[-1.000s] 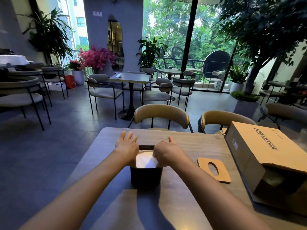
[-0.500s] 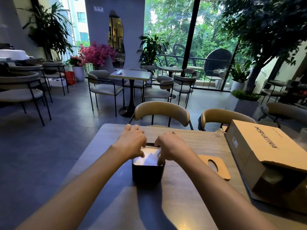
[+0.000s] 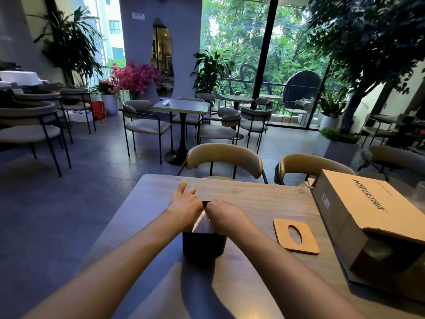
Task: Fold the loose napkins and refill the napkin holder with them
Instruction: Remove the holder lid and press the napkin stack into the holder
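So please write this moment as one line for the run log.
step: pressing napkins into holder | left hand: over holder, fingers extended | right hand: curled over opening | lid: on table

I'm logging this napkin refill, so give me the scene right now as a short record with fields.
setting: cafe table
napkin holder: dark box, upright, open top mostly covered by hands
napkins: only a pale sliver shows between the hands
left hand: over the holder's left side, fingers stretched forward
right hand: over the right side, fingers curled down
wooden lid: flat on table, right of holder
cardboard box: far right
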The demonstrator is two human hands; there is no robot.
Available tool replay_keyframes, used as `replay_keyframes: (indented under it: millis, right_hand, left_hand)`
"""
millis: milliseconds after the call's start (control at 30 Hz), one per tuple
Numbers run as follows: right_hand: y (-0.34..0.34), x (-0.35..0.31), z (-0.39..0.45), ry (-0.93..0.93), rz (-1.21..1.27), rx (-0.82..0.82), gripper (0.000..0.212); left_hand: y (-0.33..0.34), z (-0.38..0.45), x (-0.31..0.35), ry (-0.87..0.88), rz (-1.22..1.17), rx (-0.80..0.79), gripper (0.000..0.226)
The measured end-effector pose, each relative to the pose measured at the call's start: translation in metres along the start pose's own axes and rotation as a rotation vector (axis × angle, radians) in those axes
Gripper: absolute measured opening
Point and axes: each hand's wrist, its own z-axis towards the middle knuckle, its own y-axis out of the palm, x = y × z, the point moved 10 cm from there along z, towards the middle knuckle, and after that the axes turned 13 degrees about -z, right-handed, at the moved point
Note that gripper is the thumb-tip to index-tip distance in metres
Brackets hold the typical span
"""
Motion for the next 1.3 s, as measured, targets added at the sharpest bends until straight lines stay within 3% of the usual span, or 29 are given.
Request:
replay_keyframes:
  millis: [300, 467, 633, 767, 867, 1033, 1300]
  right_hand:
    - [0.014, 0.005, 0.013, 0.044, -0.156, -0.010, 0.037]
    - [0.017, 0.007, 0.014, 0.066, -0.097, -0.034, 0.044]
    - [0.017, 0.003, 0.015, 0.066, -0.049, -0.058, 0.047]
    - [0.017, 0.002, 0.008, 0.042, -0.053, -0.087, 0.047]
    - [0.007, 0.007, -0.008, 0.010, -0.048, 0.009, 0.034]
    - [0.003, 0.016, -0.031, 0.030, -0.030, 0.117, 0.034]
    - [0.015, 0.014, -0.046, 0.052, -0.147, -0.014, 0.035]
  left_hand:
    - [0.021, 0.004, -0.010, -0.092, -0.041, -0.130, 0.042]
    - [0.024, 0.004, -0.011, -0.088, -0.072, -0.133, 0.052]
    - [0.027, 0.007, -0.010, -0.099, -0.081, -0.113, 0.038]
    - [0.031, 0.000, -0.013, -0.075, -0.168, -0.135, 0.045]
    - [0.031, -0.007, -0.020, -0.082, -0.284, -0.098, 0.046]
    - [0.028, -0.026, -0.023, -0.096, -0.379, -0.043, 0.046]
    - [0.030, -0.030, -0.015, -0.074, -0.303, -0.098, 0.044]
